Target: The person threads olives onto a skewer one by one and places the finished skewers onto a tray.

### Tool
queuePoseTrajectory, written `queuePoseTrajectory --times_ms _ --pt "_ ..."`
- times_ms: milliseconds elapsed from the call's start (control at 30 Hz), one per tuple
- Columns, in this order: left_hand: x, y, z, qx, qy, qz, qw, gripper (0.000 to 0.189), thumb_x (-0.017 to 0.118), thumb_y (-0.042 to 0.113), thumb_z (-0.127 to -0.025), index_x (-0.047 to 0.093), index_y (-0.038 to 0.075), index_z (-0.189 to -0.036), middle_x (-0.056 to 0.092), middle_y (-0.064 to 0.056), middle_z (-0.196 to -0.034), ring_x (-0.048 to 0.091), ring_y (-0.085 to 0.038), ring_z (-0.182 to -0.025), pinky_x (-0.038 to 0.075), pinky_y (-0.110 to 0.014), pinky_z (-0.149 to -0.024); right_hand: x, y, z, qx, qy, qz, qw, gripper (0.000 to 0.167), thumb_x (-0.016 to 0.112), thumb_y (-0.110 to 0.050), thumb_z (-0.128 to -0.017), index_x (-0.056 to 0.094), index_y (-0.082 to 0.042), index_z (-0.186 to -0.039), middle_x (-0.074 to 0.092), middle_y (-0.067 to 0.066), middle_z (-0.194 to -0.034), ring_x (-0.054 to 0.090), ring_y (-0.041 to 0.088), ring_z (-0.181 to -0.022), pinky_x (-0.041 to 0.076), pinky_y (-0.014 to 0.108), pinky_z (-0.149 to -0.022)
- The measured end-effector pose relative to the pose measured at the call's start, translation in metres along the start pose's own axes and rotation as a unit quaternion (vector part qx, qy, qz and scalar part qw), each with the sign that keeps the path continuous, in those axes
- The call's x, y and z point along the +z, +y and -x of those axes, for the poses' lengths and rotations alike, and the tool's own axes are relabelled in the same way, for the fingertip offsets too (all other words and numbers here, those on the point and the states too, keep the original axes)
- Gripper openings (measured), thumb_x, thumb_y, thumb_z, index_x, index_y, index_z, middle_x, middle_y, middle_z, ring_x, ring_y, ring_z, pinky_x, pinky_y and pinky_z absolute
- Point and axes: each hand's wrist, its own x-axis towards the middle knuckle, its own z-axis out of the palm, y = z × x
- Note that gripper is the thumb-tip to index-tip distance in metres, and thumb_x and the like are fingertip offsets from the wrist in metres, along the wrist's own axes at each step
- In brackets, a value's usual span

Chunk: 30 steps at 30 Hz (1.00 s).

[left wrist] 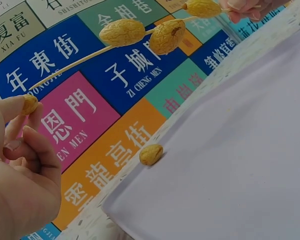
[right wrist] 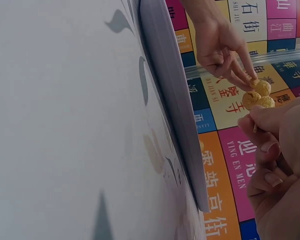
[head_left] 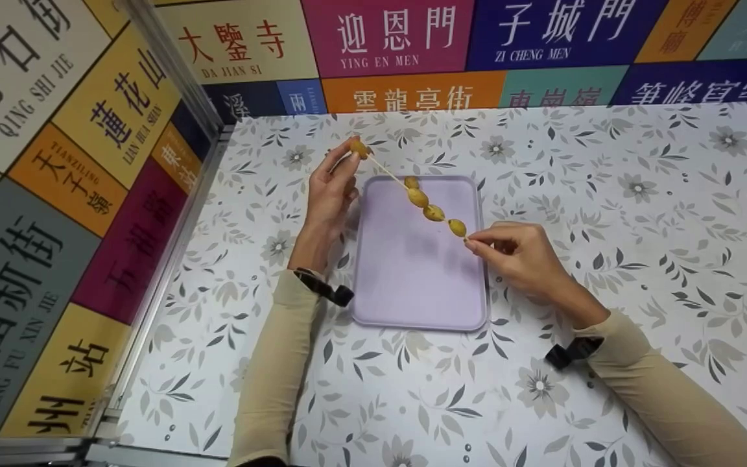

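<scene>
My left hand (head_left: 334, 188) pinches a small wrinkled yellow fruit (left wrist: 30, 104) between thumb and fingertips, right at one end of a thin wooden skewer (head_left: 386, 172). At the skewer's other end, my right hand (head_left: 522, 256) grips the stick between thumb and index finger. Three similar fruits are threaded along it: one (head_left: 457, 227) near the right fingers, then another (head_left: 434, 213), then a third (head_left: 417, 197). The skewer slants above a pale purple tray (head_left: 412, 285). One loose fruit (left wrist: 151, 154) lies at the tray's far edge.
The tray has a low raised rim and rests on a table (head_left: 607, 188) with a grey floral covering. Colourful panels with printed characters (head_left: 393, 39) stand behind the table and along its left side. Each wrist wears a black camera mount (head_left: 341, 295).
</scene>
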Motion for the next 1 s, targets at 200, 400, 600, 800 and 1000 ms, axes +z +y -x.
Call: queuePoseTrajectory --times_ms 200,400,600,800,1000 --pt "-0.0013 0.0001 0.0002 0.010 -0.037 -0.004 0.9992 0.037 0.070 0.020 -0.108 0.069 0.020 -0.145 0.069 0.000 -0.123 0.036 -0.010 -0.065 0.034 -0.023 -0.058 0.0001 0.0001 0.0009 -0.004 0.005 0.000 1.0000 0.010 0.086 -0.009 -0.094 0.088 -0.014 -0.102 0.078 0.000 -0.082 0.058 0.010 -0.063 0.043 0.017 -0.055" --pt "-0.0045 -0.0008 0.0006 0.005 -0.053 0.019 0.9984 0.030 0.066 0.018 -0.109 0.070 0.017 -0.139 0.069 0.000 -0.115 0.036 -0.009 -0.063 0.035 -0.023 -0.057 -0.0004 0.0006 0.0011 -0.005 0.006 -0.002 1.0000 0.010 0.086 -0.009 -0.094 0.088 -0.012 -0.103 0.078 0.000 -0.083 0.058 0.010 -0.063 0.043 0.017 -0.055" --pt "-0.0056 -0.0004 0.0009 -0.010 -0.053 0.031 0.9981 0.023 0.063 0.025 -0.111 0.071 0.014 -0.130 0.068 -0.001 -0.110 0.036 -0.008 -0.061 0.037 -0.022 -0.057 -0.0008 0.0018 0.0004 -0.011 0.008 -0.001 0.9999 0.013 0.086 -0.006 -0.093 0.088 -0.014 -0.102 0.077 -0.001 -0.080 0.055 0.011 -0.062 0.042 0.018 -0.055" --pt "-0.0061 -0.0003 0.0003 -0.009 -0.050 0.045 0.9977 0.024 0.059 0.028 -0.114 0.071 0.015 -0.129 0.066 -0.003 -0.100 0.035 -0.008 -0.059 0.034 -0.022 -0.053 0.0001 0.0015 0.0007 -0.011 0.005 0.003 0.9999 0.011 0.086 -0.008 -0.093 0.088 -0.014 -0.102 0.078 0.000 -0.081 0.057 0.010 -0.062 0.042 0.017 -0.055" --pt "-0.0079 -0.0003 0.0000 -0.012 -0.030 0.052 0.9981 0.021 0.059 0.030 -0.114 0.072 0.015 -0.121 0.065 -0.001 -0.096 0.034 -0.007 -0.058 0.033 -0.022 -0.053 0.0006 0.0022 0.0009 -0.016 0.003 0.005 0.9999 0.011 0.086 -0.008 -0.093 0.088 -0.013 -0.103 0.078 -0.001 -0.082 0.056 0.009 -0.062 0.041 0.017 -0.054"
